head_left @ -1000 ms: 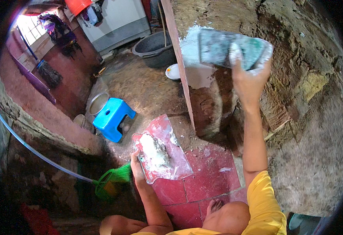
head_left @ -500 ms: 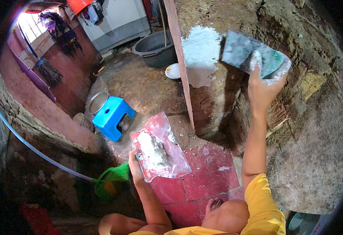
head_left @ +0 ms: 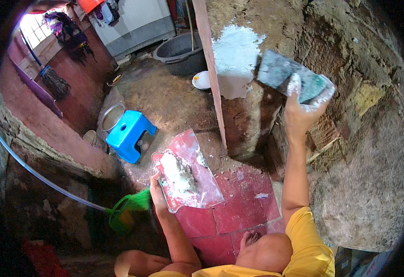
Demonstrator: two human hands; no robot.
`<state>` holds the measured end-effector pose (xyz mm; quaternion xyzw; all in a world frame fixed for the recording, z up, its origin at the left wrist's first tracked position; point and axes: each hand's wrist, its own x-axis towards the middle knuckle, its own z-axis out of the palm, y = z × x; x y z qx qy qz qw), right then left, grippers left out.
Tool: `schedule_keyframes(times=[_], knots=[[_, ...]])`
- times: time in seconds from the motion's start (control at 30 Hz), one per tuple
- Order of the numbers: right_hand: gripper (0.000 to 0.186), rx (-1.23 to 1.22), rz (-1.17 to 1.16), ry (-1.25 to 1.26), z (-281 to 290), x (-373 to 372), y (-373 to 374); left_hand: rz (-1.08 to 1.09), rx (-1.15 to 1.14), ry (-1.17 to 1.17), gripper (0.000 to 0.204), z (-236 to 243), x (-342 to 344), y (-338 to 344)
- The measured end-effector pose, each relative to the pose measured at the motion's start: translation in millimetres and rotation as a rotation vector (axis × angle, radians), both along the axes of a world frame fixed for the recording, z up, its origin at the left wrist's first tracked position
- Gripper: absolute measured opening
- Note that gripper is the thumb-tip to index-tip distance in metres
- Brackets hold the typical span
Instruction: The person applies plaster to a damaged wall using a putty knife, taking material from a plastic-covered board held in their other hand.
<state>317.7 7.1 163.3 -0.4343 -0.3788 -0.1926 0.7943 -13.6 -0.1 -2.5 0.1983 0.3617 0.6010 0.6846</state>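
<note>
My right hand [head_left: 302, 111], its fingers coated in white, grips a flat rectangular grey-green plate [head_left: 276, 69] by its lower right end. The plate is held tilted just right of a patch of white plaster [head_left: 233, 48] on the rough brown wall; whether it touches the wall I cannot tell. Lower and to the left, my left hand [head_left: 158, 196] clasps the left edge of a flat reddish board [head_left: 207, 187]. A heap of wet white plaster [head_left: 176, 173] lies on that board, with smears around it.
A blue plastic stool [head_left: 130, 134] stands ahead on the left beside a round metal pan [head_left: 112, 117]. Farther back are a black tub [head_left: 183, 57] and a white plate [head_left: 201, 80]. A thin wall edge [head_left: 211, 69] juts out centrally. A green broom [head_left: 130, 210] is at lower left.
My right hand has moved slightly down and left with the grey-green plate. My left hand keeps its hold on the reddish board. The whole view has shifted a little.
</note>
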Motion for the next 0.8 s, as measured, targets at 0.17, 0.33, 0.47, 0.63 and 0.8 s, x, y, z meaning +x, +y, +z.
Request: schedule_keyframes(times=[0.17, 0.33, 0.47, 0.63, 0.8], knots=[[0.036, -0.133, 0.093, -0.143, -3, -12, 16, -0.011, 0.0, -0.002, 0.025, 7, 3, 1], [0.038, -0.118, 0.117, 0.046, -5, -4, 9, -0.063, 0.026, -0.054, 0.029, 31, 15, -8], [0.044, -0.084, 0.041, -0.056, -7, -3, 13, -0.047, 0.028, -0.029, 0.034, 15, 8, -3], [0.039, -0.097, 0.08, -0.118, 18, -11, 27, -0.059, 0.014, -0.035, 0.036, 18, 7, -1], [0.034, -0.013, -0.049, -0.029, 18, 2, 26, -0.071, -0.012, -0.06, 0.032, 19, 8, 0]])
